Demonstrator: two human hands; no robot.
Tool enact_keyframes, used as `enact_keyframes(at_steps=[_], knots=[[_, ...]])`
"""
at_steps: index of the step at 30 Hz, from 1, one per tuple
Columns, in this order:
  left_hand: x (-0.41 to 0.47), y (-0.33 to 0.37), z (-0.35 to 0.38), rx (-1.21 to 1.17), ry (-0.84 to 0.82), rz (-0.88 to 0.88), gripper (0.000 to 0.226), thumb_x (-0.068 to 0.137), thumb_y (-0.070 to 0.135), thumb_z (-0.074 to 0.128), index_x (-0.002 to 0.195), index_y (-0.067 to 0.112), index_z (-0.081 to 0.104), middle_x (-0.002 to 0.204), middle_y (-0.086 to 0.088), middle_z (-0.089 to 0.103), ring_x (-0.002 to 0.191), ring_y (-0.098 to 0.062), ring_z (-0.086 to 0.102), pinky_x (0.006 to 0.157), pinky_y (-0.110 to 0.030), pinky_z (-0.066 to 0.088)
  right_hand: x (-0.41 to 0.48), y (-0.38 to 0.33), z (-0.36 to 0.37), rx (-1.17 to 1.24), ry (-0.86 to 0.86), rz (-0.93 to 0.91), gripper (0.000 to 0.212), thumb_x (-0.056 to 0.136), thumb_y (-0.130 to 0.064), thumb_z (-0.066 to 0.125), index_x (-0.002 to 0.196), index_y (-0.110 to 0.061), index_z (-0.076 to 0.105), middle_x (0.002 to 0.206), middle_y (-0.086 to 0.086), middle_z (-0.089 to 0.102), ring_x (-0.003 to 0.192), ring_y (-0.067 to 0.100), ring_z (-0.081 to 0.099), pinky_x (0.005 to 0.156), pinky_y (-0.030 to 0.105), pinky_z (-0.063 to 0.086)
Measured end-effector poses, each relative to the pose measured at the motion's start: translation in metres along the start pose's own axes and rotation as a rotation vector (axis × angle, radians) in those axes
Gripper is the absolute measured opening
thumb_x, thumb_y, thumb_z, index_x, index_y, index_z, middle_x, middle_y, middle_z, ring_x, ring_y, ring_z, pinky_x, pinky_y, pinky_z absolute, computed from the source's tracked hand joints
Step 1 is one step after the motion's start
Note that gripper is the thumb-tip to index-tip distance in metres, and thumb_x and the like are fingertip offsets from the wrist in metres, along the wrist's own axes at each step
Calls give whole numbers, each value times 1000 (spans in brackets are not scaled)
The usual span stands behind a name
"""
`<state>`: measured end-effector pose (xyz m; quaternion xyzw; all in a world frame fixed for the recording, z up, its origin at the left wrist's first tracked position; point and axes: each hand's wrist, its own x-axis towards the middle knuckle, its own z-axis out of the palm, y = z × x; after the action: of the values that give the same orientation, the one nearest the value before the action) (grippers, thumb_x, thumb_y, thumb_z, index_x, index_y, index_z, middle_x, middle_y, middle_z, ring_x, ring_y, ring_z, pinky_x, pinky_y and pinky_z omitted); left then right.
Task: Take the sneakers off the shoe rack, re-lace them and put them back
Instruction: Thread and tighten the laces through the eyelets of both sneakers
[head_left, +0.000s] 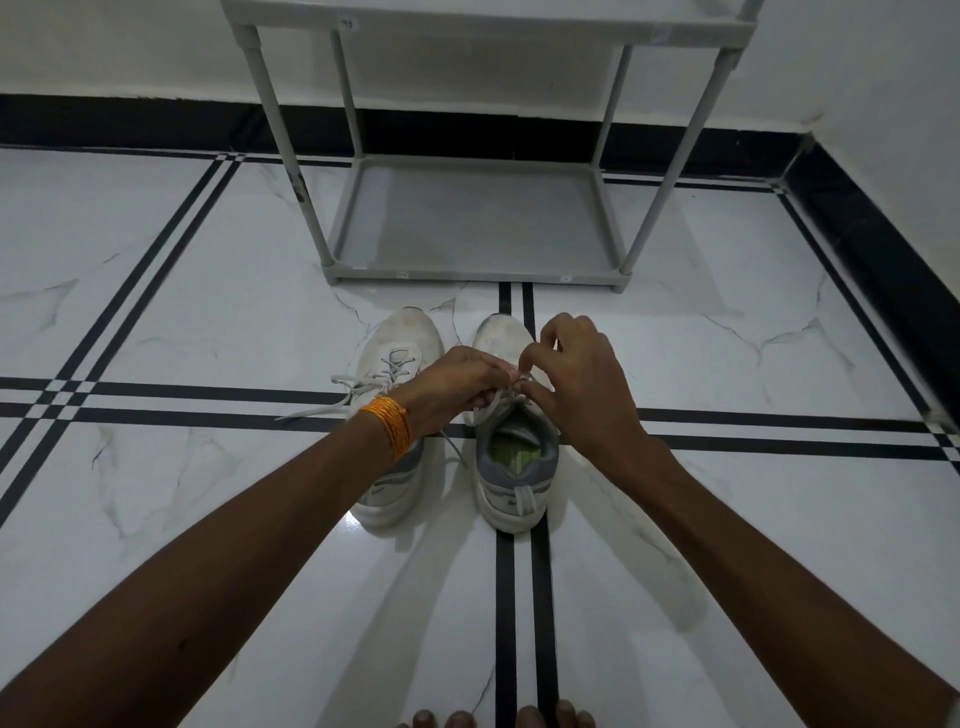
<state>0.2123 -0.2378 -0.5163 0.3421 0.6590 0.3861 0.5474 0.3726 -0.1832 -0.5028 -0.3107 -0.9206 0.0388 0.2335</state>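
Two white and grey sneakers stand side by side on the tiled floor, toes pointing at the rack. The left sneaker (400, 343) has loose laces (332, 402) trailing out to the left. Over the right sneaker (511, 467), my left hand (457, 387) and my right hand (576, 384) meet above its tongue, each pinching a white lace (493, 402) between the fingertips. An orange thread band circles my left wrist. The right shoe's eyelets are mostly hidden by my hands.
A grey shoe rack (478, 270) stands just beyond the sneakers against the white wall, its bottom shelf bare. Black skirting runs along the walls, with a corner at the right. My toes (493, 719) show at the bottom edge.
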Motion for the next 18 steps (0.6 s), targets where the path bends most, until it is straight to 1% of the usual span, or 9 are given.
enact_keyframes(at_steps=[2, 5, 7, 9, 12, 13, 15, 17, 18], knots=[[1, 0, -1, 12, 8, -3, 16, 93, 11, 59, 85, 10, 74, 74, -7, 62, 65, -13, 47, 62, -24, 43, 2, 0, 0, 27, -84, 32, 18, 85, -29, 71, 92, -12, 70, 91, 5, 59, 87, 21, 50, 72, 32, 43], [-1, -1, -1, 0, 33, 13, 14, 91, 9, 61, 88, 7, 74, 82, -14, 63, 71, -17, 50, 66, -27, 45, 6, 2, 3, 169, -156, 120, 14, 88, -27, 68, 86, -14, 67, 84, -4, 54, 83, 15, 46, 71, 25, 33], [-1, -3, 2, -80, 61, 38, 14, 88, 6, 62, 94, 1, 73, 88, -19, 62, 71, -17, 51, 65, -26, 46, 6, 6, 3, 272, -139, 177, 11, 83, -22, 72, 80, -13, 67, 79, -3, 59, 77, 17, 52, 68, 26, 37], [-2, -6, 3, -162, 123, 36, 17, 86, 3, 62, 99, 0, 72, 89, -19, 64, 71, -18, 54, 67, -28, 48, 4, 12, 1, 346, -125, 222, 13, 79, -21, 77, 75, -12, 67, 75, 1, 63, 71, 17, 55, 64, 27, 42], [-2, -12, -10, -197, 272, 32, 18, 83, -1, 65, 100, 1, 69, 82, -12, 67, 67, -16, 57, 55, -20, 49, -7, 24, -5, 441, -122, 312, 19, 76, -21, 81, 71, -10, 67, 70, 2, 62, 64, 14, 52, 58, 21, 38], [-2, -16, -14, -125, 326, 68, 16, 82, -1, 66, 97, 2, 69, 78, -10, 68, 66, -16, 60, 52, -17, 49, -13, 30, -4, 445, -134, 338, 20, 76, -21, 81, 70, -9, 66, 68, 2, 61, 62, 13, 51, 57, 20, 37], [-4, -24, -19, 214, 406, 217, 11, 81, 3, 69, 91, 8, 72, 70, -5, 69, 62, -12, 64, 51, -12, 47, -25, 41, 1, 436, -186, 416, 21, 76, -20, 80, 68, -9, 65, 65, 4, 61, 58, 12, 50, 57, 22, 38], [-6, -30, -15, 595, 409, 404, 10, 81, 5, 68, 86, 12, 74, 66, -1, 70, 57, -7, 60, 55, -10, 39, -39, 44, 10, 465, -243, 529, 17, 76, -16, 78, 67, -9, 65, 61, 3, 61, 54, 10, 48, 55, 24, 39], [-6, -33, -12, 722, 401, 466, 12, 81, 5, 67, 86, 12, 75, 69, -3, 72, 59, -7, 57, 56, -13, 38, -44, 41, 14, 471, -249, 564, 15, 77, -13, 75, 66, -9, 66, 60, 2, 62, 53, 8, 49, 56, 25, 39]])
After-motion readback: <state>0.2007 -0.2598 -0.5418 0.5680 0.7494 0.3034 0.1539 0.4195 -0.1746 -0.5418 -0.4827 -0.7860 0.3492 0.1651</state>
